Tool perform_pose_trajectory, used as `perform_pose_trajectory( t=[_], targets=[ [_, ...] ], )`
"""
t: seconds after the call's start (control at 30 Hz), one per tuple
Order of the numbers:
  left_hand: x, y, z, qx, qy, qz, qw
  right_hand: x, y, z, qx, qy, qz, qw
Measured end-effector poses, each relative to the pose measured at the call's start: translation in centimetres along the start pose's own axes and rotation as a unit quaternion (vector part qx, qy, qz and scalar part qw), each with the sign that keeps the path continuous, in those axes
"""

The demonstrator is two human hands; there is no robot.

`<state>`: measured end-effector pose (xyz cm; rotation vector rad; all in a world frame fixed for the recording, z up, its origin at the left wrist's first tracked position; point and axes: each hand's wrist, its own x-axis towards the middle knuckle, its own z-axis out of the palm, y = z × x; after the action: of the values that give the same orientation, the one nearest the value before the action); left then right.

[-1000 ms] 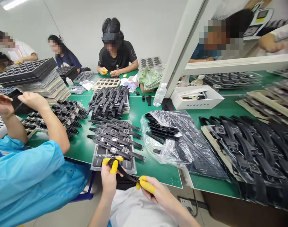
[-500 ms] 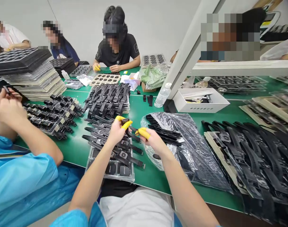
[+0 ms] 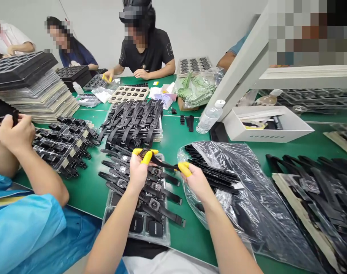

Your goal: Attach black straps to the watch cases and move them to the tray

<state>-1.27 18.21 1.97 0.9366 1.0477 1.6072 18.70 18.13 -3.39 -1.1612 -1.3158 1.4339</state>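
Green tabletop (image 3: 171,133) spreads beneath the work, and above the near tray (image 3: 159,240) the left hand (image 3: 139,167) grips one end of a black-strapped watch (image 3: 168,165) while the right hand (image 3: 196,182) pinches its other end. Strapped watches (image 3: 154,204) already lie across much of that tray, whereas the nearest row's black squares (image 3: 155,227) show no straps, so the work looks partly done, the held piece not yet set down. Faint marks on the white box (image 3: 267,135) and squares are too small to read.
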Motion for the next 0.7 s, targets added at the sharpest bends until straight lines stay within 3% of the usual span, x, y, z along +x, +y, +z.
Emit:
perform_pose_trajectory(
  t=[0.17, 0.23, 0.3, 0.37, 0.47, 0.57, 0.7],
  targets=[
    [0.8, 0.5, -1.6, -0.014, 0.081, 0.066, 0.994, -0.5, -0.6, -0.2, -0.046, -0.041, 0.015, 0.998],
    [1.2, 0.7, -2.2, -0.028, 0.129, 0.094, 0.987, -0.4, -0.6, -0.5, -0.049, 0.002, 0.003, 0.999],
    [1.3, 0.5, -2.3, -0.034, 0.139, 0.082, 0.986, -0.3, -0.7, -0.6, -0.01, 0.048, -0.005, 0.999],
    [1.0, -0.1, -2.0, -0.009, 0.085, 0.018, 0.996, -0.5, -1.0, -0.4, 0.05, 0.06, -0.013, 0.997],
    [-0.3, -1.7, -0.8, 0.113, -0.053, -0.058, 0.991, -1.4, -1.7, 0.4, 0.103, 0.025, -0.02, 0.994],
    [-1.5, -2.8, -0.1, 0.26, -0.146, 0.022, 0.954, -2.2, -2.1, 1.4, 0.113, -0.042, -0.002, 0.993],
    [-1.9, -3.1, -0.3, 0.335, -0.208, 0.152, 0.906, -2.6, -2.3, 2.1, 0.129, -0.104, 0.027, 0.986]
  ],
)
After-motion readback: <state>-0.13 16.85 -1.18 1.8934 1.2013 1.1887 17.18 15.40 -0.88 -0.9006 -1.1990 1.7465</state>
